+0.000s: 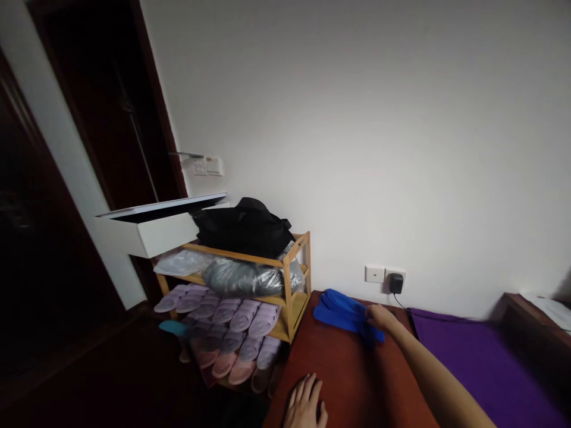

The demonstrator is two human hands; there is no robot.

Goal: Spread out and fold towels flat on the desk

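My right hand (380,317) reaches across a reddish-brown wooden surface (343,368) and grips the near edge of a folded blue cloth (341,310) lying at its far end by the wall. My left hand (306,403) rests flat on the near part of the same surface, fingers stretched out, holding nothing.
A wooden shoe rack (292,285) stands left of the surface with several lilac and pink slippers (232,324), a grey bag and a black bag (243,229) on top. A white open box (151,229) sits beside it. A purple cover (482,362) lies at right. A charger (395,283) is plugged in.
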